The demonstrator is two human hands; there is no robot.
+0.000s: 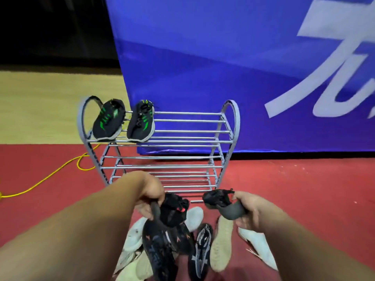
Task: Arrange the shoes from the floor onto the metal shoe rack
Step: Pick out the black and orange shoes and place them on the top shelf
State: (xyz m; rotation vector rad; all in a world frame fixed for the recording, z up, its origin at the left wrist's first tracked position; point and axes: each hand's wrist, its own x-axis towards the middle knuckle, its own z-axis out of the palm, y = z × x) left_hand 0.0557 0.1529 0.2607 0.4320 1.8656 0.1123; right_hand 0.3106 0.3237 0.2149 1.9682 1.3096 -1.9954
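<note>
The metal shoe rack stands ahead against a blue banner. Two black shoes with green stripes sit side by side at the left end of its top shelf. My left hand grips a black shoe with a red mark by its heel, low in front of the rack. To the right, my right hand holds a second black shoe with a grey sole, toe pointing left. Both shoes hang just above a pile on the floor.
Several shoes lie on the red floor below my hands: black ones with orange marks, a black-and-white one, white ones and an upturned beige sole. A yellow cable runs at left. The blue banner backs the rack.
</note>
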